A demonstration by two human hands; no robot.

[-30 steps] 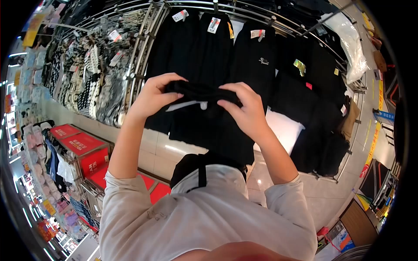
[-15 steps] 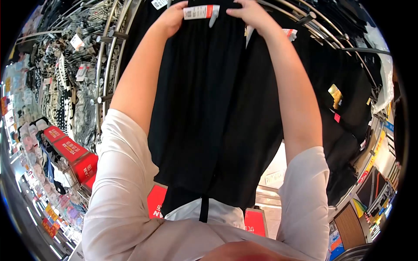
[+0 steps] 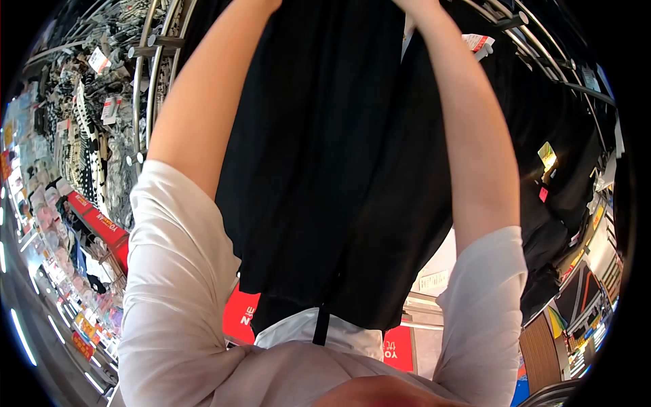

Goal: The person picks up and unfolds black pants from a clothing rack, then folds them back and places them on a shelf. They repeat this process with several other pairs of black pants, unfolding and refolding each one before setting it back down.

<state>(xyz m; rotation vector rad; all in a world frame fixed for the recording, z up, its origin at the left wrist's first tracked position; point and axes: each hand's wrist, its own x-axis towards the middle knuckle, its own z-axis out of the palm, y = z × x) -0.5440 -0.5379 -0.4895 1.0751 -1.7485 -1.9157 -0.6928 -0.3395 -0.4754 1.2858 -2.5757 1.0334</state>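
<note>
Black trousers (image 3: 319, 149) hang down the middle of the head view, from the top edge almost to my waist. My left hand (image 3: 271, 4) is at the upper left of the trousers, mostly cut off by the top edge. On the other side, my right hand (image 3: 415, 7) reaches their upper right, also cut off. The fingers of both hands are out of the picture, so their hold on the cloth does not show. Both arms are stretched far forward.
Patterned clothes (image 3: 88, 142) hang at the left beside metal rails (image 3: 141, 95). More black garments (image 3: 529, 136) with tags hang at the right. Red boxes (image 3: 241, 315) lie low behind the trousers. A white tag (image 3: 478, 43) shows at the upper right.
Both hands have gone from the middle of the view up past its top edge. The black cloth, earlier bunched between them, now hangs long. The waist tag has left the view.
</note>
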